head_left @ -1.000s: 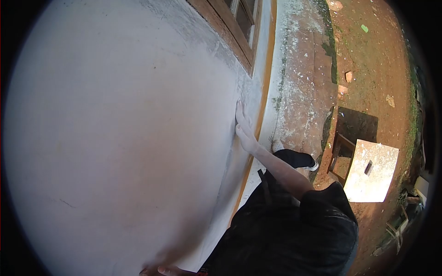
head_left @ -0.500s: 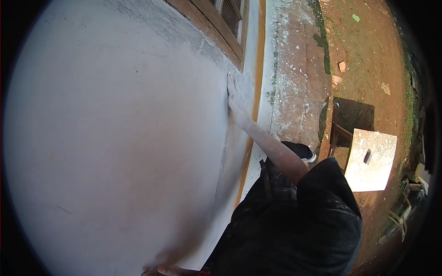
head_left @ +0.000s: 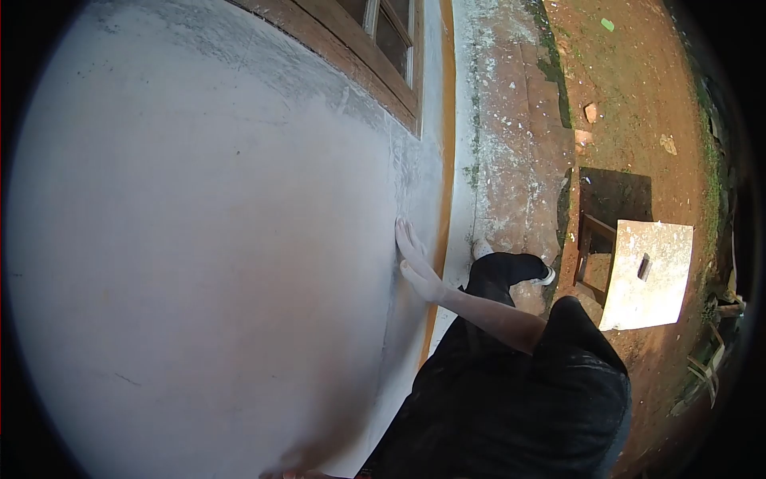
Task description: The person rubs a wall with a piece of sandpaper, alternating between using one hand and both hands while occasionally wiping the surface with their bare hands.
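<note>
My right hand (head_left: 418,263) lies against the pale, dusty wall (head_left: 199,239), below the corner of the wooden window frame (head_left: 351,48). Its fingers are stretched out, the thumb is spread a little, and nothing is held. White dust covers the hand and forearm. At the bottom edge of the view only a dark, blurred sliver of my left hand (head_left: 295,474) shows near the wall; its fingers are mostly cut off.
An orange-brown strip (head_left: 448,160) runs along the wall's base, beside a paint-spattered ledge (head_left: 511,144). On the reddish ground (head_left: 638,80) stands a wooden stool or table with a pale board (head_left: 662,275) bearing a small dark block (head_left: 644,267). My black-clad leg and shoe (head_left: 547,276) show.
My right hand has slid along the wall, away from the window frame's corner and towards my body. My left hand has moved further out of the bottom edge. The view has shifted slightly.
</note>
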Demonstrator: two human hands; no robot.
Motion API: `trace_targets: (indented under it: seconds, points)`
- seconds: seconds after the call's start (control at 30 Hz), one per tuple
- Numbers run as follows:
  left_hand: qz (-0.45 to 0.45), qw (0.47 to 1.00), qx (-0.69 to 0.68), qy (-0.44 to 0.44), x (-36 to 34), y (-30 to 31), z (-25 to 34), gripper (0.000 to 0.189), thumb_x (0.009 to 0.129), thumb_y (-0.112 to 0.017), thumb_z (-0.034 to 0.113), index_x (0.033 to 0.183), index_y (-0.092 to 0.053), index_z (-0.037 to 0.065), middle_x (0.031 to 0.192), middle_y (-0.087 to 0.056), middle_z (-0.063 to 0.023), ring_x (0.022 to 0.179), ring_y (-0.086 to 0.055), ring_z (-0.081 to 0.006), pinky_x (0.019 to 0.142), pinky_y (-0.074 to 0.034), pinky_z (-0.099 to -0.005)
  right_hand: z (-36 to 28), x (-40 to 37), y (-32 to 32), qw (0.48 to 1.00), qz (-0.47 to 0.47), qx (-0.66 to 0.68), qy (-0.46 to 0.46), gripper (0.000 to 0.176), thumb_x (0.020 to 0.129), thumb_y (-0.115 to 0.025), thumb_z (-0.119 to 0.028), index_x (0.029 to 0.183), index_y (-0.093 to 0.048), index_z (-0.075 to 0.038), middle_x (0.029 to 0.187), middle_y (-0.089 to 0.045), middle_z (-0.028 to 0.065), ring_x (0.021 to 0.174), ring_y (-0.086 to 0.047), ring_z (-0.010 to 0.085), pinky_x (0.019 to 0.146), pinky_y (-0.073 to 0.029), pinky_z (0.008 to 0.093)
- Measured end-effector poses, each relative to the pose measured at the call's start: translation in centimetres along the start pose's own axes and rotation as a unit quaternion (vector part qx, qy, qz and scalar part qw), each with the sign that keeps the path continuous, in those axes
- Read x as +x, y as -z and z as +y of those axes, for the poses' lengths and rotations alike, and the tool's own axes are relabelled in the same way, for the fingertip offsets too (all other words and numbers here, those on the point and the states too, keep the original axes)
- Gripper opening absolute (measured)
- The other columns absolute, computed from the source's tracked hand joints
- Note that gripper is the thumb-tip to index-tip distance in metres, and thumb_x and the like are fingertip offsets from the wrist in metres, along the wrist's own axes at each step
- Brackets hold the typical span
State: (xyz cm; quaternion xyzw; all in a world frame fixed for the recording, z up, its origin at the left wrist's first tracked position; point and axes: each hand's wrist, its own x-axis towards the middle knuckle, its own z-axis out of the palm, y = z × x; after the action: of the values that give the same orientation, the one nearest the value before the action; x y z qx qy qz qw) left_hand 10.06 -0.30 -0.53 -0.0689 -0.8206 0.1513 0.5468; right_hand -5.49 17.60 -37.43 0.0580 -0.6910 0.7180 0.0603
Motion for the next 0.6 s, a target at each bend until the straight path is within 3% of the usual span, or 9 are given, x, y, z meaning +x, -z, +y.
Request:
trace_targets:
  seconds: [0.1, 0.2, 0.3, 0.37, 0.47, 0.6]
  points:
    - [-0.003, 1.0, -0.023, 0.007, 0.0, -0.1, 0.1, 0.045, 0.097, -0.068, 0.042, 0.101, -0.062, -0.002, 0.098, -0.054, -0.0136, 0.086, -0.053, -0.0242, 0.07, -0.048, -0.0342, -1.3, 2.2, 1.0, 1.0, 0.013, -0.017, -0.012, 0.076, 0.102, -0.033, -0.035, 0.163, -0.004, 0.0, 0.173, -0.005, 0.0162, 0.157, 0.006, 0.0426, 0.123, 0.0, 0.052]
    - [0.012, 0.999, -0.034, 0.017, -0.3, -0.2, 0.1, 0.045, 0.097, -0.068, 0.042, 0.101, -0.062, -0.002, 0.099, -0.054, -0.0131, 0.085, -0.053, -0.024, 0.071, -0.047, -0.0343, -0.7, 12.0, 5.4, 0.995, 0.065, 0.005, 0.072, 0.076, 0.104, -0.034, -0.039, 0.163, -0.008, 0.0, 0.172, -0.009, 0.018, 0.157, 0.002, 0.0432, 0.123, 0.0, 0.0525]
    - [0.011, 1.0, -0.028, 0.007, -0.2, -0.2, 0.0, 0.044, 0.097, -0.068, 0.042, 0.101, -0.062, -0.001, 0.098, -0.055, -0.0123, 0.085, -0.053, -0.0236, 0.073, -0.046, -0.0348, -1.6, 9.2, 4.7, 0.997, 0.061, -0.007, 0.035, 0.075, 0.105, -0.032, -0.042, 0.163, -0.01, 0.001, 0.171, -0.011, 0.0184, 0.157, 0.002, 0.0435, 0.123, 0.0, 0.0529]
    - [0.009, 1.0, -0.001, -0.006, 0.0, -0.1, -0.2, 0.044, 0.097, -0.068, 0.043, 0.1, -0.063, 0.0, 0.097, -0.055, -0.0118, 0.085, -0.053, -0.0235, 0.074, -0.046, -0.0352, 0.3, 1.7, 1.5, 0.998, 0.005, -0.061, 0.022, 0.079, 0.107, -0.023, -0.051, 0.162, -0.009, 0.005, 0.171, -0.009, 0.0209, 0.158, 0.003, 0.0388, 0.125, 0.003, 0.0489]
    - [0.003, 0.999, 0.032, -0.016, 0.1, -0.3, 0.2, 0.043, 0.098, -0.066, 0.044, 0.098, -0.064, 0.001, 0.096, -0.057, -0.0108, 0.085, -0.053, -0.0234, 0.074, -0.045, -0.0358, -0.8, 1.4, 1.4, 0.997, -0.005, -0.074, 0.036, 0.075, 0.105, -0.033, -0.043, 0.164, -0.01, -0.001, 0.171, -0.011, 0.018, 0.157, 0.001, 0.0443, 0.123, 0.001, 0.0532]
    - [0.01, 1.0, 0.019, -0.003, 0.1, -0.3, 0.4, 0.043, 0.099, -0.064, 0.045, 0.096, -0.065, 0.002, 0.093, -0.058, -0.0092, 0.083, -0.054, -0.0234, 0.074, -0.044, -0.0356, -2.8, 13.5, 6.0, 0.996, 0.061, 0.009, 0.07, 0.081, 0.102, -0.038, -0.045, 0.163, -0.009, 0.0, 0.171, -0.011, 0.0185, 0.157, 0.002, 0.0435, 0.122, 0.001, 0.054]
